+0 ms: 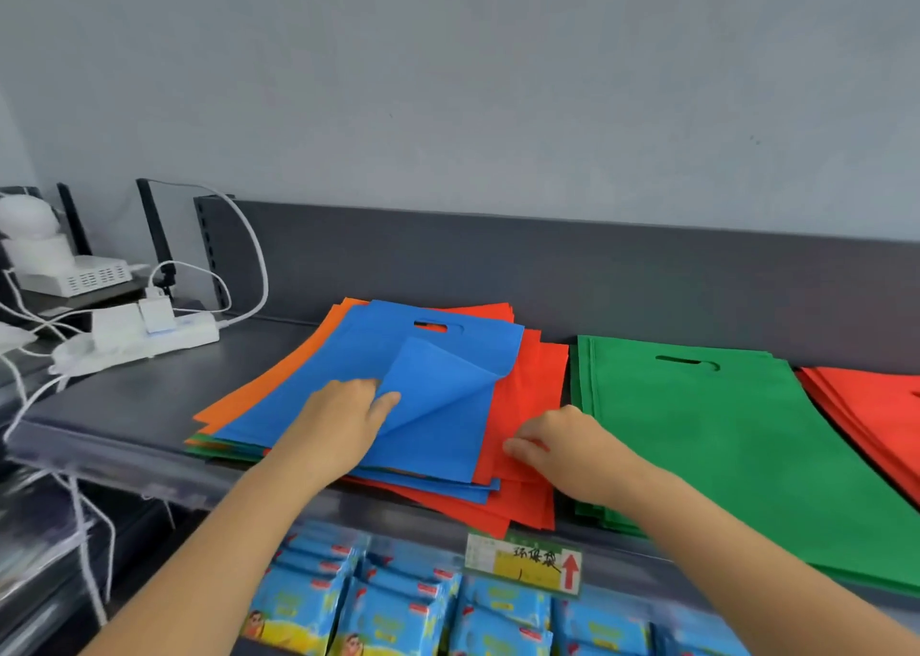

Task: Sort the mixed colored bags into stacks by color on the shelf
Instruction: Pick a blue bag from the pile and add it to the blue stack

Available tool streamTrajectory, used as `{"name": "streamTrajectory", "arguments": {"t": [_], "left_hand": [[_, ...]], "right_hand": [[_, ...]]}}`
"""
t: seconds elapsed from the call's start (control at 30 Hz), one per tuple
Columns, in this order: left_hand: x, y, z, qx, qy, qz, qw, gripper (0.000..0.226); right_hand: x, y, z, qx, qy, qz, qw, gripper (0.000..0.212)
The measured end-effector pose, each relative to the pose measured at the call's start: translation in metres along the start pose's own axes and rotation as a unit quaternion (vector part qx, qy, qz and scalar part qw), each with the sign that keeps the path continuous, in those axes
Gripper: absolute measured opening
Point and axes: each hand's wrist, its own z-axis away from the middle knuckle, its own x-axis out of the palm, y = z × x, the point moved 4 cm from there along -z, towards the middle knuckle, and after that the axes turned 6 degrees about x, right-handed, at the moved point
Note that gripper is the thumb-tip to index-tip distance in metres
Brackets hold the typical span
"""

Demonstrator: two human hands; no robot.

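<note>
Two hands worked the mixed pile on the shelf: left hand pinching the folded corner of the top blue bag, right hand curled on a red bag, grip unclear. The next move probably called for lifting the blue bag off alone.

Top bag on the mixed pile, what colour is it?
Blue; the top bag shows best in the head view.

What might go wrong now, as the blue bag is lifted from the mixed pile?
1. The mixed pile hangs over the front edge of the shelf; as the left hand peels up the blue bag, loose bags below may slide off; the right hand grips only a red bag.
2. The bare shelf space lies near the power strip and its cables, so a new blue stack there may snag them.
</note>
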Motion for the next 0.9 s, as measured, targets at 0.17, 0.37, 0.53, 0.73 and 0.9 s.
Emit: {"name": "streamTrajectory", "arguments": {"t": [0.17, 0.37, 0.53, 0.73, 0.9], "left_hand": [[0.001, 0.013, 0.003, 0.056, 0.007, -0.006, 0.998, 0.034], [0.001, -0.002, 0.002, 0.035, 0.024, -0.017, 0.999, 0.036], [-0.008, -0.039, 0.009, -0.052, 0.056, -0.015, 0.997, 0.038], [-0.016, -0.041, 0.015, -0.044, 0.018, 0.018, 0.999, 0.045], [-0.013, -0.035, 0.024, 0.006, -0.040, 0.026, 0.999, 0.069]], "right_hand": [[-0.010, 0.004, -0.004, 0.105, -0.002, -0.181, 0.978, 0.055], [-0.009, -0.018, -0.008, 0.079, -0.038, -0.271, 0.959, 0.035], [-0.002, -0.046, 0.001, -0.072, -0.018, -0.118, 0.990, 0.070], [0.000, -0.059, -0.003, -0.097, 0.056, -0.177, 0.978, 0.021], [-0.014, -0.063, -0.020, -0.003, 0.187, -0.248, 0.950, 0.014]]}}
